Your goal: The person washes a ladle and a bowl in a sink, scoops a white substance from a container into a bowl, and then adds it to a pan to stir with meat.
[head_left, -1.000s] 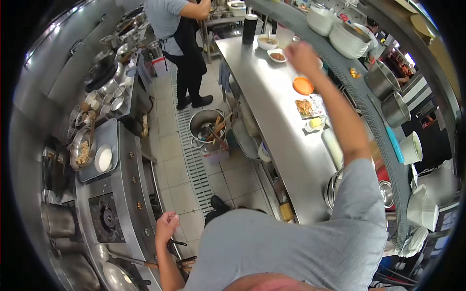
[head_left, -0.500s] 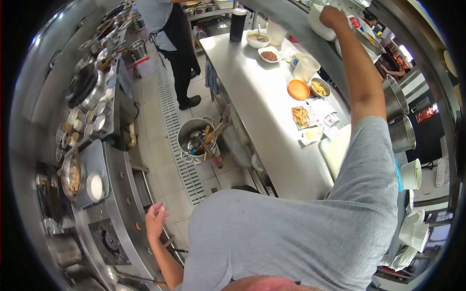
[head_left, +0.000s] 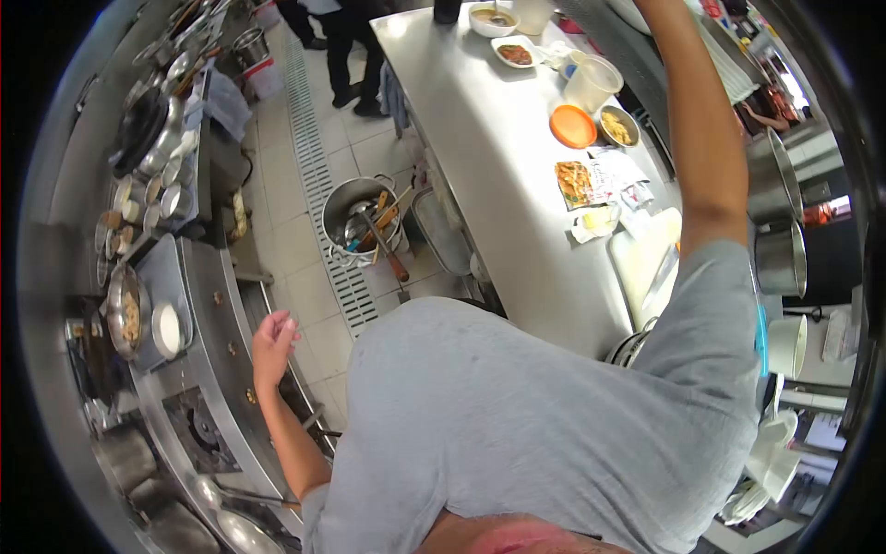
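Note:
My left hand (head_left: 275, 343) hangs beside the stove (head_left: 221, 342), its fingers loosely bent and apart, with nothing in them. My right arm (head_left: 706, 138) stretches up over the shelf side of the steel table (head_left: 461, 138); its hand lies beyond the top edge of the view. Below that arm are a white cutting board (head_left: 632, 263) with a knife (head_left: 661, 277) on it, an opened food packet (head_left: 574, 183), and an orange lid (head_left: 573, 126). A clear plastic container (head_left: 592, 85) and a metal bowl of yellow food (head_left: 618, 126) stand close by.
A large pot of utensils (head_left: 355, 208) stands on the floor by a drain grate (head_left: 314, 148). On the stove side are a pan of food (head_left: 129, 314) and a white bowl (head_left: 167, 330). Legs of people (head_left: 346, 55) show at the far end.
The view has tilted downward, and my right hand, earlier at a white container on the upper shelf, has gone out past the top edge. A second person's legs now show at the back.

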`<state>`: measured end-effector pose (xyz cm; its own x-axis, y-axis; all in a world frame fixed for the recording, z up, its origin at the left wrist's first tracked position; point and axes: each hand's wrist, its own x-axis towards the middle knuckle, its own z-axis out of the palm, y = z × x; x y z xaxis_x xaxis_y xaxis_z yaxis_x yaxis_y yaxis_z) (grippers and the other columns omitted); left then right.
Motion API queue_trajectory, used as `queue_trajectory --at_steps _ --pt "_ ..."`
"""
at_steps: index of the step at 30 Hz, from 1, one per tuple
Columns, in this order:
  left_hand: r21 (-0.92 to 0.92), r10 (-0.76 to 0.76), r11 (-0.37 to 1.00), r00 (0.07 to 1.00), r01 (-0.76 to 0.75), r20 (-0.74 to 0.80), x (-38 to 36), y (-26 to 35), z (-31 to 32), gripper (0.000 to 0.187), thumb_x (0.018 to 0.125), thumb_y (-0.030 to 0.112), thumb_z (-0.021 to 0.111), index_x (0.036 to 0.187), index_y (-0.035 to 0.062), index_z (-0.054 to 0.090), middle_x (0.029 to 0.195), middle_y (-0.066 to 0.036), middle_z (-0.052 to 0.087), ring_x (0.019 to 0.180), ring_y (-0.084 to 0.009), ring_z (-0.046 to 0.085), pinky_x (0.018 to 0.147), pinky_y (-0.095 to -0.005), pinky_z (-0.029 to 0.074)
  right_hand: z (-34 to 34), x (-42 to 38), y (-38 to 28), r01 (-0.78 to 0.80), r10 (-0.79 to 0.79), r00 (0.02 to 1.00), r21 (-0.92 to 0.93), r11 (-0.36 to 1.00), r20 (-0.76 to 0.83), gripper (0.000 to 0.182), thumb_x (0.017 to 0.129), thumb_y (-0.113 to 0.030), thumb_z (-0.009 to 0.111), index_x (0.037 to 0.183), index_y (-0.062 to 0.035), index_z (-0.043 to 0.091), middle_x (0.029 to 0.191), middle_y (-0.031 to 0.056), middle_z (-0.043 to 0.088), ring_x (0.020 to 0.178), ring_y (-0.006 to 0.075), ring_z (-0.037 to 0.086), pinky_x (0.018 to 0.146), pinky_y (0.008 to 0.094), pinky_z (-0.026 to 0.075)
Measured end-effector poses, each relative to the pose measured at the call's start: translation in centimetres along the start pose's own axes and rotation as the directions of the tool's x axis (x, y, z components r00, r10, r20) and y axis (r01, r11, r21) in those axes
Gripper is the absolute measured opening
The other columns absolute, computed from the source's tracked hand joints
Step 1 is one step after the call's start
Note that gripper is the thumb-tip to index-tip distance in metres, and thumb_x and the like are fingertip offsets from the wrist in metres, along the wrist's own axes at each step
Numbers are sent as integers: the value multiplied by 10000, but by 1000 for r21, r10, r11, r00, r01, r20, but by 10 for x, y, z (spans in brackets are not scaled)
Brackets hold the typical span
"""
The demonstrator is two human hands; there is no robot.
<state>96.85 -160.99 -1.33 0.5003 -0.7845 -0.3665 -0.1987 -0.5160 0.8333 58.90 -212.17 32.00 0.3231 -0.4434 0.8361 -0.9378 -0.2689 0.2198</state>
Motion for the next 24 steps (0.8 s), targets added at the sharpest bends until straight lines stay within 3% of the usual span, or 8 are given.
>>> queue_trajectory --at_steps 1,4,7,8,10,13,19,24 --pt "8 14 1000 1000 -14 -2 4 3 1 410 948 273 634 1239 -9 578 985 -58 682 804 -106 643 639 -247 483 -15 -10 -17 21 -18 998 56 998 -57 155 757 -133 620 810 -15 707 827 231 696 802 401 692 715 472 561" --pt "4 3 1000 1000 -3 -2 5 -2 5 400 940 270 644 1219 -11 597 1003 -82 687 843 -124 652 691 -268 510 -31 -72 -66 33 -71 945 123 992 319 277 835 -287 633 980 -57 689 1001 196 699 937 399 671 790 497 536" --pt "107 112 989 990 -103 -89 -7 -3 10 409 922 295 673 1177 -21 622 1033 -154 708 931 -229 690 817 -343 542 22 -181 -100 45 -195 908 376 925 372 226 821 -281 673 886 -71 623 821 177 650 823 393 641 701 523 498" --pt "132 141 983 986 -128 -94 -15 -2 10 410 922 291 679 1227 22 624 1058 -118 699 975 -182 666 852 -326 537 60 -231 -102 79 -249 906 442 894 342 208 821 -257 660 885 -62 628 763 177 644 752 412 635 672 531 494" --pt "104 124 989 983 -110 -133 -33 -13 6 404 920 303 679 1188 7 622 1089 -164 696 994 -233 679 856 -363 538 103 -315 -107 -52 -252 807 490 870 534 249 818 -273 649 880 -33 637 755 203 656 707 432 636 655 541 502" --pt "144 65 989 974 -33 -217 -62 -43 -2 490 913 406 663 1168 -10 617 996 -180 709 926 -263 696 816 -365 542 143 -404 -112 98 -316 683 346 933 659 242 805 -284 643 858 -49 629 823 193 680 752 429 652 674 546 512" --pt "58 -123 986 908 159 -401 -139 -87 7 490 930 416 632 1168 -12 611 963 -180 711 863 -266 693 788 -367 538 142 -459 -98 144 -320 512 288 947 797 262 826 -273 707 893 -29 643 909 190 685 855 394 674 707 514 530" --pt "-284 -383 920 775 271 -503 -210 -114 18 441 944 394 622 1171 16 620 961 -120 715 839 -188 695 706 -327 548 113 -405 -117 183 -368 446 319 930 816 424 752 -374 781 886 15 677 893 212 695 833 418 680 717 528 537"
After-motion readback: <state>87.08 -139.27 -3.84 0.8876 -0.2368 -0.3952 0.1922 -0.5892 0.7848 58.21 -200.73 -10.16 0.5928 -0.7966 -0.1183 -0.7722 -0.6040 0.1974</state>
